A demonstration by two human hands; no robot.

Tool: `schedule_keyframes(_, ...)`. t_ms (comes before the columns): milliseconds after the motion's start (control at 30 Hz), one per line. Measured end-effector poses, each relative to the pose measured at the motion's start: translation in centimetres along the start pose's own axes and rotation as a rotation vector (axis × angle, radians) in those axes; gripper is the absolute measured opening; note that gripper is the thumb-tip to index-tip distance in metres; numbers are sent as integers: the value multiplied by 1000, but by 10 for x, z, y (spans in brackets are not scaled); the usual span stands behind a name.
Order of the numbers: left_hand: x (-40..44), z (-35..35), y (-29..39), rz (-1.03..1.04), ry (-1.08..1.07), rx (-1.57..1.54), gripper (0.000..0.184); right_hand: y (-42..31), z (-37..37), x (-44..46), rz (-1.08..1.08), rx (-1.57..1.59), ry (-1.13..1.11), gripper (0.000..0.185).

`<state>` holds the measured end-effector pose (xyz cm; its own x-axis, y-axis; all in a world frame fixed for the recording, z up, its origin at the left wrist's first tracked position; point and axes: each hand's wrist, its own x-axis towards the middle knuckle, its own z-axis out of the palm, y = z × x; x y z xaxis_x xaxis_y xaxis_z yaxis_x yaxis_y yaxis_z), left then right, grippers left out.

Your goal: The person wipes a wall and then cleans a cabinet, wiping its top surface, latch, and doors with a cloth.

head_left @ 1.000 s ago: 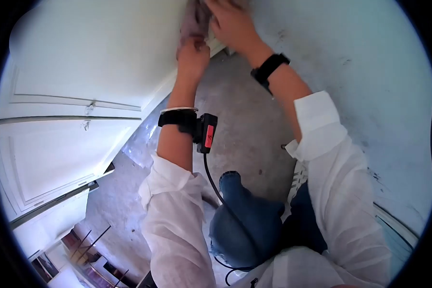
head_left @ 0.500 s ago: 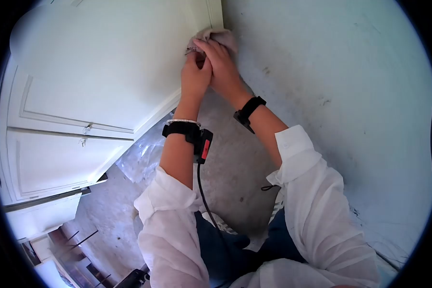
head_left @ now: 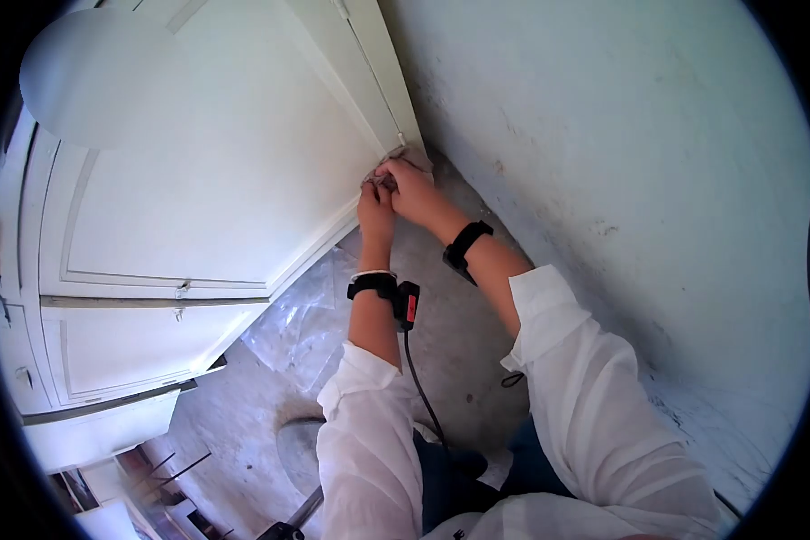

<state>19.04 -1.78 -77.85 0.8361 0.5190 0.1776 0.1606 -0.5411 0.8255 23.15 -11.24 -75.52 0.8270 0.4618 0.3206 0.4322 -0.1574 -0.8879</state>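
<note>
A crumpled greyish-pink cloth point(head_left: 417, 160) is at the lower corner of the white cabinet point(head_left: 234, 171), beside the wall. My left hand point(head_left: 376, 209) has its fingers closed on the near left edge of the cloth. Close against it on the right, my right hand point(head_left: 411, 191) also grips the cloth, fingers bent over it. Both hands partly cover the cloth. Each wrist wears a black strap, and a cable runs down from the device on the left one.
The bluish wall point(head_left: 603, 162) rises on the right. Clear plastic sheeting point(head_left: 301, 324) lies on the concrete floor point(head_left: 459, 360) below the cabinet. A round grey object point(head_left: 299, 445) stands left of my legs, and several items sit at the lower left.
Both hands and the cloth have come lower in the view, down the cabinet's edge to its bottom corner. More of the cabinet's side and the round grey object now show.
</note>
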Motion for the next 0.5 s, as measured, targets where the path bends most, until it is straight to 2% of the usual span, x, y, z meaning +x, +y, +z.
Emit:
schedule_keyframes(167, 5, -10, 18, -11, 35, -38, 23, -10, -3, 5, 0, 131, 21, 23)
schedule_keyframes(233, 7, -24, 52, 29, 177, -13, 27, -33, -12, 15, -25, 146, 37, 26)
schedule_keyframes(300, 16, -42, 81, 138, 294, 49, 24, -53, -19, 27, -188, 212, 110, 29)
schedule_keyframes(367, 23, -70, 117, 313, 346, -38, 19, -89, -28, 41, -357, 268, 199, 32)
schedule_keyframes(400, 27, -82, 130, 350, 378, 1, 15, -108, -33, 49, -348, 262, 202, 32)
schedule_keyframes(433, 29, -94, 141, 396, 424, 61, 16, -127, -37, 56, -454, 252, 235, 30)
schedule_keyframes(467, 31, -100, 148, 461, 473, -17, 16, -135, -36, 62, -559, 244, 265, 29)
schedule_keyframes(500, 32, -103, 150, 424, 481, -37, 16, -134, -31, 66, -554, 244, 266, 29)
